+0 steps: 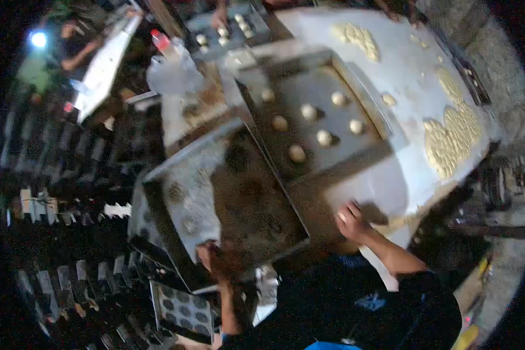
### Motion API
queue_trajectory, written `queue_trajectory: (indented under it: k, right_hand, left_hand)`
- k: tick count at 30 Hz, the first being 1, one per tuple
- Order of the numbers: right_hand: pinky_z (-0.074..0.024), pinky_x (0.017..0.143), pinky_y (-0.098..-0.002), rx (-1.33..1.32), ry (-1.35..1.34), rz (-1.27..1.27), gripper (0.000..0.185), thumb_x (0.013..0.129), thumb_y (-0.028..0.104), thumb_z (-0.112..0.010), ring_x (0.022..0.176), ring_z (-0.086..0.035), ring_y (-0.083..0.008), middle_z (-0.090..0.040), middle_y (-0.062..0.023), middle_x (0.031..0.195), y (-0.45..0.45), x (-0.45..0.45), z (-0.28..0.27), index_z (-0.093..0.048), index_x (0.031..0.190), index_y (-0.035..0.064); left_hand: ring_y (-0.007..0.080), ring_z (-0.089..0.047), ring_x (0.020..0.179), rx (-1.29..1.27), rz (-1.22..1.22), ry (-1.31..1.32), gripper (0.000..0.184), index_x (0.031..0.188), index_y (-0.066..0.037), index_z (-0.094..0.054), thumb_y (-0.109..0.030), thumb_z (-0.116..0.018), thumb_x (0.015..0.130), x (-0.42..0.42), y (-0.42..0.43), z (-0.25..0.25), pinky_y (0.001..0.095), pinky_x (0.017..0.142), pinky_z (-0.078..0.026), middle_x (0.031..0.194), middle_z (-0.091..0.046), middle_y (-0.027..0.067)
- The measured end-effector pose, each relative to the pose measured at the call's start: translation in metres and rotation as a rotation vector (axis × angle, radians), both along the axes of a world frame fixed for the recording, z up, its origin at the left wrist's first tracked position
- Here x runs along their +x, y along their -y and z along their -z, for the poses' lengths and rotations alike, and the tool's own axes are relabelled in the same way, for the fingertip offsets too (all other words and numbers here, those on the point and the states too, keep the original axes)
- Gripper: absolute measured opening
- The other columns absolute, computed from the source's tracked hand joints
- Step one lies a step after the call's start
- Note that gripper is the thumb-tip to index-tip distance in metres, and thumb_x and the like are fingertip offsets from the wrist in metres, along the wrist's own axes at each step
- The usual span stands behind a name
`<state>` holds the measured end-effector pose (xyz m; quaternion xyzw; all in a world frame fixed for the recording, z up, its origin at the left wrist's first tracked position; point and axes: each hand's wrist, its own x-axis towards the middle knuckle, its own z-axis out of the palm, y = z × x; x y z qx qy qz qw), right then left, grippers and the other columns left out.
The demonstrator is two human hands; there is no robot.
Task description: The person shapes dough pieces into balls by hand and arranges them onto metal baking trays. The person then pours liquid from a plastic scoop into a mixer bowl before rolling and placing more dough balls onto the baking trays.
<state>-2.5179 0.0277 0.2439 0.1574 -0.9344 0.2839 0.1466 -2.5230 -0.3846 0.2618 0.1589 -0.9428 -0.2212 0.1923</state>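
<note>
My left hand is over the near left part of a dark baking tray. Its fingers look curled, but shadow and blur hide what they hold, if anything. Dark round marks cover the tray's surface. My right hand is above the near edge of the table, its fingers bent inward around something pale that I cannot make out. Beyond it lies a second baking tray with several dough balls spaced apart. The two trays meet along a shared edge.
Flattened dough pieces overlap on the pale worktop at right. A plastic bag and a red-capped bottle stand at the back left. Behind, another person's hand reaches over a tray of dough balls. A marked tray sits lower left.
</note>
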Motion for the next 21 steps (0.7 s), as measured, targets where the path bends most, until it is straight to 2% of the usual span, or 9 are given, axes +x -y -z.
queue_trajectory:
  k: [4, 7, 9, 10, 11, 13, 14, 17, 21]
  right_hand:
    - [-0.0357, 0.066, -0.047, 0.046, -0.133, 0.076, 0.01, 0.071, 0.009, -0.059, 0.073, -0.045, -0.0347, -0.045, -0.0159, 0.077, -0.039, -0.032, 0.007, -0.051, 0.074, 0.0032]
    - [-0.0375, 0.074, -0.0501, -0.331, -0.019, 0.228, 0.01, 0.071, 0.008, -0.058, 0.076, -0.046, -0.0377, -0.046, -0.0185, 0.078, 0.008, -0.064, 0.028, -0.051, 0.075, 0.0026]
    - [-0.0384, 0.082, -0.0533, 0.045, -0.041, 0.135, 0.014, 0.07, 0.011, -0.062, 0.082, -0.049, -0.0398, -0.049, -0.0192, 0.08, 0.015, -0.046, 0.043, -0.053, 0.077, 0.0036]
    - [-0.0388, 0.087, -0.0544, 0.081, -0.127, 0.027, 0.015, 0.067, 0.01, -0.063, 0.087, -0.052, -0.0396, -0.053, -0.0177, 0.082, 0.006, -0.027, 0.059, -0.056, 0.079, 0.0041]
    - [-0.0388, 0.087, -0.0544, 0.076, -0.151, 0.022, 0.015, 0.067, 0.01, -0.063, 0.087, -0.052, -0.0396, -0.053, -0.0177, 0.082, -0.008, -0.025, 0.063, -0.056, 0.079, 0.0041]
    - [-0.04, 0.085, -0.0544, -0.136, -0.204, -0.227, 0.017, 0.064, 0.008, -0.062, 0.088, -0.053, -0.0385, -0.055, -0.0165, 0.084, -0.046, -0.019, 0.068, -0.057, 0.08, 0.0028]
    - [-0.0409, 0.08, -0.0527, -0.073, -0.253, -0.114, 0.015, 0.063, 0.008, -0.061, 0.084, -0.052, -0.0376, -0.053, -0.0157, 0.081, -0.068, -0.033, 0.097, -0.055, 0.077, 0.0043]
    - [-0.0399, 0.071, -0.0497, -0.003, -0.105, 0.048, 0.011, 0.068, 0.004, -0.061, 0.075, -0.049, -0.0359, -0.047, -0.0137, 0.075, -0.04, -0.078, 0.007, -0.051, 0.072, 0.003]
    - [-0.0413, 0.073, -0.0493, -0.147, -0.027, 0.052, 0.006, 0.071, 0.0, -0.058, 0.077, -0.051, -0.0359, -0.052, -0.0146, 0.079, -0.016, -0.069, 0.022, -0.053, 0.074, 0.0016]
  left_hand:
    - [0.0321, -0.053, 0.076, -0.272, 0.121, -0.295, 0.042, 0.083, -0.004, -0.053, -0.043, -0.045, 0.097, -0.002, -0.024, -0.028, 0.0432, 0.062, -0.042, 0.079, -0.051, 0.0143]
    - [0.0251, -0.053, 0.08, 0.503, 0.106, -0.309, 0.036, 0.089, -0.003, -0.053, -0.037, -0.047, 0.097, 0.007, -0.047, -0.033, 0.038, 0.064, -0.043, 0.087, -0.054, 0.0107]
    - [0.0205, -0.054, 0.083, 1.027, 0.156, -0.295, 0.032, 0.094, -0.002, -0.053, -0.033, -0.047, 0.097, 0.024, -0.06, -0.026, 0.0345, 0.066, -0.044, 0.092, -0.055, 0.0082]
    - [0.0232, -0.053, 0.082, 0.957, 0.027, 0.206, 0.026, 0.097, 0.001, -0.052, -0.025, -0.055, 0.093, 0.04, -0.037, 0.016, 0.0334, 0.07, -0.043, 0.095, -0.054, 0.0117]
    - [0.0232, -0.053, 0.082, 0.952, 0.032, 0.181, 0.026, 0.097, 0.001, -0.052, -0.025, -0.055, 0.093, 0.034, -0.054, -0.004, 0.0334, 0.07, -0.043, 0.095, -0.054, 0.0117]
    - [0.0267, -0.051, 0.081, 0.136, 0.322, -0.339, 0.027, 0.096, 0.0, -0.052, -0.015, -0.069, 0.082, 0.031, -0.106, -0.068, 0.0348, 0.069, -0.043, 0.093, -0.051, 0.0154]
    - [0.0305, -0.049, 0.077, 0.147, 0.308, -0.276, 0.036, 0.096, -0.001, -0.051, -0.004, -0.075, 0.07, 0.035, -0.114, -0.077, 0.0367, 0.065, -0.043, 0.089, -0.049, 0.0171]
    - [0.031, -0.048, 0.074, 0.098, 0.319, -0.285, 0.036, 0.096, -0.001, -0.05, -0.002, -0.074, 0.069, 0.042, -0.145, -0.085, 0.0379, 0.061, -0.041, 0.086, -0.049, 0.0157]
    - [0.0232, -0.048, 0.066, 0.193, 0.364, -0.237, 0.04, 0.094, -0.004, -0.05, 0.0, -0.076, 0.065, 0.045, -0.19, -0.074, 0.0344, 0.058, -0.041, 0.084, -0.051, 0.0095]
